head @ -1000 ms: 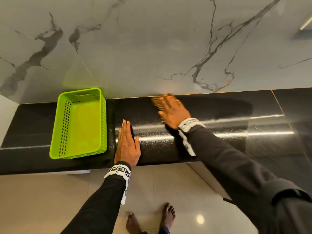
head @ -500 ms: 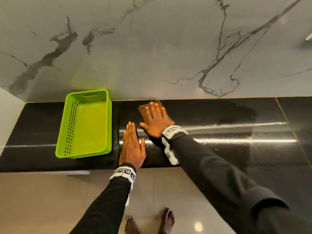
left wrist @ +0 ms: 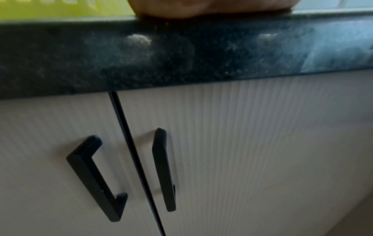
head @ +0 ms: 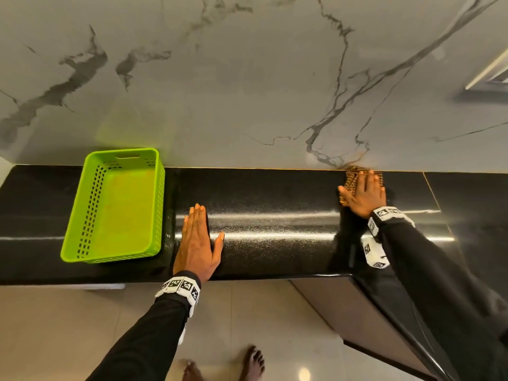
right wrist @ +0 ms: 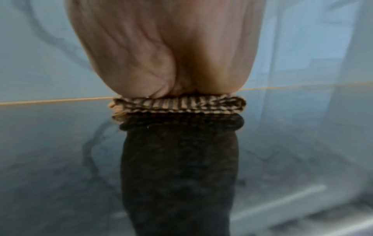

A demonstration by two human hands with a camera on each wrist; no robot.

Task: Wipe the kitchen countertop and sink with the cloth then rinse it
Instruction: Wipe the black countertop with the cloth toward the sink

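A folded brown-and-tan striped cloth [head: 351, 179] lies on the glossy black countertop [head: 275, 204], right against the marble back wall. My right hand [head: 364, 195] presses flat on it with straight fingers; in the right wrist view the palm [right wrist: 171, 52] bears down on the cloth [right wrist: 177, 104]. My left hand [head: 196, 243] rests flat and open on the counter near its front edge, just right of the green basket. In the left wrist view only the heel of the left hand [left wrist: 212, 8] shows above the counter's edge [left wrist: 181, 52]. No sink is in view.
A lime-green perforated plastic basket [head: 90, 215] stands on the counter's left part, a finger's width from my left hand. White ribbed cabinet doors with black handles [left wrist: 161, 169] sit under the counter. The counter turns a corner at the right [head: 481, 215]. Bare feet [head: 251, 361] stand on the tiled floor.
My right hand has slid the cloth from beside the left hand far to the right along the back wall. The left hand stays flat in place.
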